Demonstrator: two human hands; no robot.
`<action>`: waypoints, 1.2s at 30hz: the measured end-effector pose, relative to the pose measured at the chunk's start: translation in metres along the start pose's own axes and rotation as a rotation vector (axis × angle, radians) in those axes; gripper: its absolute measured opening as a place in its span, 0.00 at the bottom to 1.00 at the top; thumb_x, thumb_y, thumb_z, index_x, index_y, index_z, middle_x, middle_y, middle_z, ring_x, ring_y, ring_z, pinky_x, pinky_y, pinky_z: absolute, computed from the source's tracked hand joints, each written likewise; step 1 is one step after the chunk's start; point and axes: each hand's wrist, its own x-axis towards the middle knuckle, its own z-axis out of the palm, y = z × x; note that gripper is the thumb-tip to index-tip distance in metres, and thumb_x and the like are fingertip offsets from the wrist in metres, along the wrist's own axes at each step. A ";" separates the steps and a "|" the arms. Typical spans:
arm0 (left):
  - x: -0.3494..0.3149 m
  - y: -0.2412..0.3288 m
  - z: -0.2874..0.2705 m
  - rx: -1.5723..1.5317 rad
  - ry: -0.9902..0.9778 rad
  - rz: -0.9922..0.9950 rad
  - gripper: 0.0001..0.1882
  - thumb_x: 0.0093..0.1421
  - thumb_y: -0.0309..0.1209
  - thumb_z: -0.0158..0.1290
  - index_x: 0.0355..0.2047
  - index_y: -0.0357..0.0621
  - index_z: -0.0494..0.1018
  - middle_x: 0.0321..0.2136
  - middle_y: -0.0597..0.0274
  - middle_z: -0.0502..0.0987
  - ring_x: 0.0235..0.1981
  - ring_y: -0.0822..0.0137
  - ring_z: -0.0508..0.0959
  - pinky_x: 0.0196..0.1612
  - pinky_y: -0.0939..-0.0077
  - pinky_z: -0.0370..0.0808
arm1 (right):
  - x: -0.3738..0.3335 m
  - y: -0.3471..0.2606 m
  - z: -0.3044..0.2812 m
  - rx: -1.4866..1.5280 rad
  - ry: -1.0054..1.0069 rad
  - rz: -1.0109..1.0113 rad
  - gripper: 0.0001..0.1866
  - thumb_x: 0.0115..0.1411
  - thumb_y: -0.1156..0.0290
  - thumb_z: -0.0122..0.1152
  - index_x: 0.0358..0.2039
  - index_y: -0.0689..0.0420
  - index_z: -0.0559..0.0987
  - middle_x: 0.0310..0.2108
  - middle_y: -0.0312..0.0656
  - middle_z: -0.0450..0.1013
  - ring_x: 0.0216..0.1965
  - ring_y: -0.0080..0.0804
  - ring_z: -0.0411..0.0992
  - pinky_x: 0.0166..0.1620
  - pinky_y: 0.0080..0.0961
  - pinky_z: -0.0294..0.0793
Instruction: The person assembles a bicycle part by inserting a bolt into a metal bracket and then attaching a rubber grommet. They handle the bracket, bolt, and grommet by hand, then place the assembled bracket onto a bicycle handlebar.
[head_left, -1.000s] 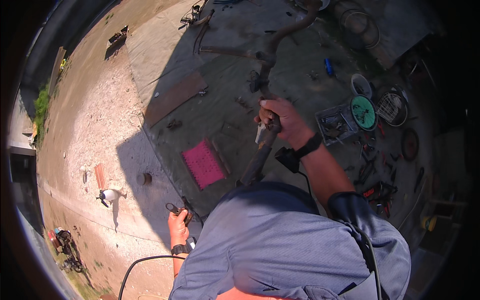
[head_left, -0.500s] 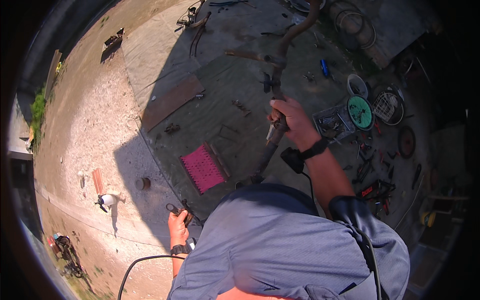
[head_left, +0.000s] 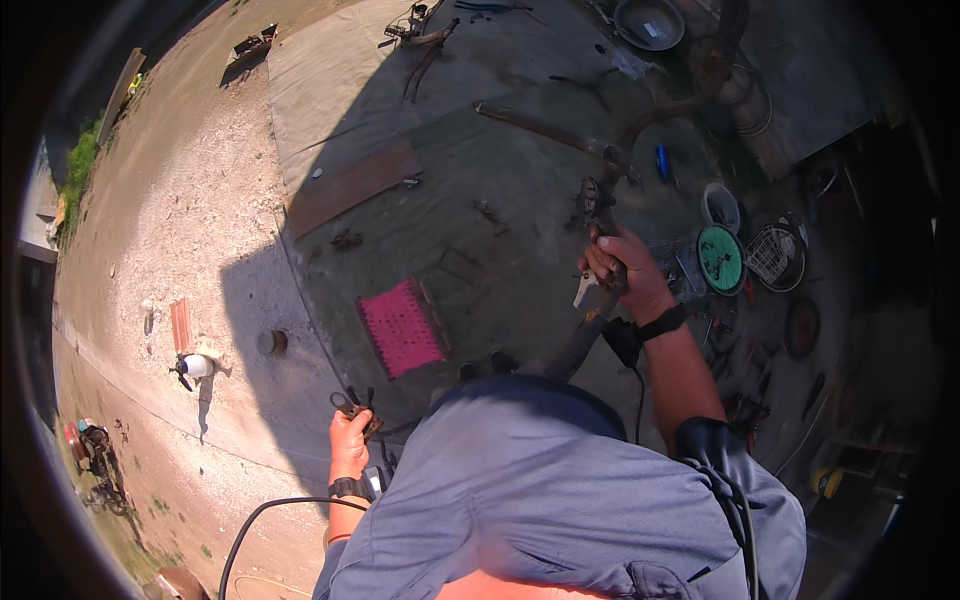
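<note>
Seen from above, a person in a blue-grey shirt stands over a large ground sheet. The right hand has its fingers curled round a rusty, branching metal frame, which rises over the middle of the sheet and reaches toward its far right corner; its near end disappears behind the shirt, so whether it rests on the ground cannot be told. A pale flat piece hangs just beside that grip. Beyond the sheet's near left edge, the left hand pinches a small dark metal piece with a ring between thumb and fingers. With one hand on so long a frame, an off-centre weight could twist it in the grip and swing it toward the green basin or the blue bottle on the right. The black cable at the right wrist hangs close to the lower tube and could snag there if the frame turned.
</note>
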 end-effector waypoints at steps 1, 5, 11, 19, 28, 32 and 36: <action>0.000 0.000 0.000 0.002 -0.001 -0.008 0.09 0.56 0.18 0.59 0.35 0.42 0.74 0.31 0.66 0.78 0.30 0.71 0.79 0.38 0.75 0.77 | -0.002 -0.001 -0.002 0.024 -0.018 0.016 0.09 0.63 0.69 0.54 0.41 0.58 0.73 0.15 0.25 0.60 0.23 0.20 0.66 0.45 0.31 0.71; 0.001 -0.004 0.002 -0.032 -0.021 -0.006 0.09 0.56 0.18 0.59 0.36 0.42 0.73 0.31 0.65 0.78 0.30 0.71 0.79 0.37 0.74 0.78 | -0.013 -0.006 -0.009 0.087 -0.016 0.064 0.09 0.63 0.69 0.54 0.41 0.57 0.73 0.13 0.24 0.59 0.23 0.20 0.66 0.47 0.31 0.71; 0.005 -0.014 -0.003 -0.047 -0.019 -0.021 0.09 0.57 0.18 0.58 0.36 0.41 0.72 0.31 0.64 0.77 0.30 0.70 0.79 0.36 0.72 0.80 | -0.031 -0.006 -0.022 0.131 -0.025 0.096 0.09 0.63 0.69 0.55 0.42 0.58 0.73 0.12 0.24 0.59 0.23 0.21 0.66 0.49 0.32 0.71; 0.003 -0.015 -0.003 -0.060 -0.022 -0.042 0.09 0.57 0.17 0.57 0.35 0.41 0.71 0.31 0.64 0.77 0.29 0.69 0.79 0.37 0.71 0.79 | -0.044 -0.014 -0.026 0.010 0.083 0.135 0.09 0.62 0.69 0.55 0.40 0.58 0.73 0.14 0.25 0.60 0.23 0.21 0.66 0.48 0.31 0.71; -0.003 -0.026 -0.010 -0.058 -0.003 -0.046 0.10 0.56 0.18 0.57 0.37 0.43 0.73 0.32 0.68 0.77 0.32 0.72 0.78 0.39 0.76 0.76 | -0.049 0.006 -0.096 -0.615 0.450 0.173 0.07 0.60 0.70 0.59 0.35 0.60 0.77 0.26 0.34 0.73 0.25 0.23 0.69 0.30 0.25 0.67; -0.005 -0.034 -0.017 -0.065 0.014 -0.057 0.10 0.56 0.19 0.58 0.38 0.43 0.73 0.32 0.67 0.77 0.33 0.72 0.78 0.40 0.76 0.76 | -0.058 0.033 -0.146 -1.018 0.421 0.234 0.13 0.56 0.66 0.61 0.36 0.64 0.77 0.29 0.38 0.75 0.28 0.28 0.72 0.33 0.29 0.70; -0.008 -0.034 -0.010 -0.081 0.055 -0.123 0.09 0.55 0.19 0.58 0.36 0.43 0.73 0.30 0.67 0.77 0.30 0.69 0.78 0.36 0.71 0.77 | -0.069 0.063 -0.173 -1.247 0.385 0.410 0.19 0.52 0.63 0.64 0.36 0.67 0.77 0.32 0.42 0.77 0.31 0.33 0.74 0.35 0.33 0.73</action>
